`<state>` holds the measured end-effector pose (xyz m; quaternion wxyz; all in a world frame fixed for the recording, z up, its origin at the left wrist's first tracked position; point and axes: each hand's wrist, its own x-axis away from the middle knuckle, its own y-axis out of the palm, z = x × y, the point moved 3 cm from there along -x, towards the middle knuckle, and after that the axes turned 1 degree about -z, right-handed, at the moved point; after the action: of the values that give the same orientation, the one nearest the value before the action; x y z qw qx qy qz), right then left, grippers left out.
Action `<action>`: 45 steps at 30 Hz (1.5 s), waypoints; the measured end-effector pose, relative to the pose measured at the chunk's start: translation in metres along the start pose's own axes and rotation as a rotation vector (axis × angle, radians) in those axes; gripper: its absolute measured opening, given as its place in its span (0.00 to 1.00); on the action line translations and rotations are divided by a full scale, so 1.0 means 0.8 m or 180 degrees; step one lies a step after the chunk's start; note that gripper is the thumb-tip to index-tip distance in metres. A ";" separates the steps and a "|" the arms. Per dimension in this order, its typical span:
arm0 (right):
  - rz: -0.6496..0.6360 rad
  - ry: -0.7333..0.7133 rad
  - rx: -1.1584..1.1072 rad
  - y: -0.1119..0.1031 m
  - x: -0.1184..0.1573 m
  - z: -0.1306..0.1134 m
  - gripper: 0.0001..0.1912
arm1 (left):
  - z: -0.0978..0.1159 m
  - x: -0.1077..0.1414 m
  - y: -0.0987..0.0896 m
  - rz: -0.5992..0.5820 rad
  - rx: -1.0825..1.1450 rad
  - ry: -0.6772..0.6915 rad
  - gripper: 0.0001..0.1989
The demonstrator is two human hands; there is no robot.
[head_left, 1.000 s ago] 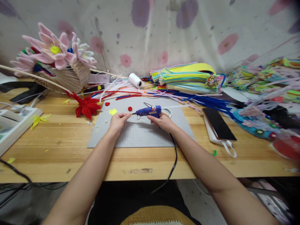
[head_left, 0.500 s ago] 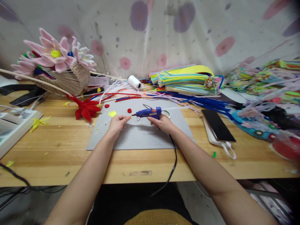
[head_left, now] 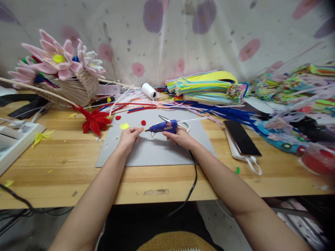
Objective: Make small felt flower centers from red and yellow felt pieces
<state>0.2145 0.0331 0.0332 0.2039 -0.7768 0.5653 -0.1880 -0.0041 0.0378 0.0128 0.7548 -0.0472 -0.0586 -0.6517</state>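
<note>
My right hand (head_left: 181,136) is wrapped round the grip of a blue hot glue gun (head_left: 162,127), which points left above a grey cutting mat (head_left: 157,157). A clear glue stick (head_left: 195,119) juts from the gun's back end. Just left of the nozzle, my left hand (head_left: 129,137) is closed in a pinch; what sits between its fingertips is too small to make out. Two red discs lie on the mat, one red disc (head_left: 143,122) beyond the nozzle. Near them is a yellow felt-like piece (head_left: 124,126). Scissors (head_left: 164,118) lie partly hidden behind the gun.
A red flower (head_left: 95,120) lies left of the mat, below a woven basket of pink flowers (head_left: 59,59). Bundled pipe cleaners (head_left: 206,89) and a white thread spool (head_left: 148,90) line the back. At right rests a phone (head_left: 242,137). The gun's black cord (head_left: 193,184) hangs over the table edge.
The glue gun's nozzle has drawn slightly away from my left fingertips, leaving a small gap. The whole view has shifted a little; both hands keep their holds.
</note>
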 end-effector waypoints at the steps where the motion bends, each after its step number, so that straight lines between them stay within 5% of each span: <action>1: -0.0002 -0.0001 -0.0007 -0.001 0.000 0.001 0.23 | -0.001 -0.001 -0.001 0.0000 0.0026 0.0006 0.17; 13: 0.0501 0.0096 -0.0386 -0.024 -0.002 0.011 0.23 | 0.009 0.008 0.002 0.0136 0.0430 -0.0087 0.20; 20: 0.1684 0.0213 -0.0272 -0.072 -0.007 0.042 0.25 | 0.008 0.007 0.001 0.0386 0.0399 -0.0054 0.18; 24: 0.2324 0.0559 0.0396 -0.103 -0.013 0.075 0.27 | 0.008 0.009 0.003 0.0528 0.0240 0.0008 0.17; 31: 0.1896 0.1043 0.1182 -0.103 -0.028 0.088 0.32 | 0.007 0.011 0.004 0.0613 0.0533 0.0281 0.14; 38: 0.1662 0.1102 0.1950 -0.125 0.019 0.041 0.22 | 0.005 0.010 0.005 0.0637 0.0882 0.0287 0.17; 41: 0.1070 0.0589 0.1223 -0.098 0.019 0.009 0.18 | 0.005 0.011 0.010 0.0491 0.1013 0.0263 0.16; 45: 0.0396 -0.0203 -0.0378 -0.016 -0.014 -0.032 0.14 | 0.005 0.014 0.014 0.0378 0.1107 0.0241 0.16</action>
<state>0.2082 0.0446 0.0606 0.1867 -0.7565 0.6159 -0.1163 0.0083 0.0288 0.0184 0.7903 0.1051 -0.1391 -0.5873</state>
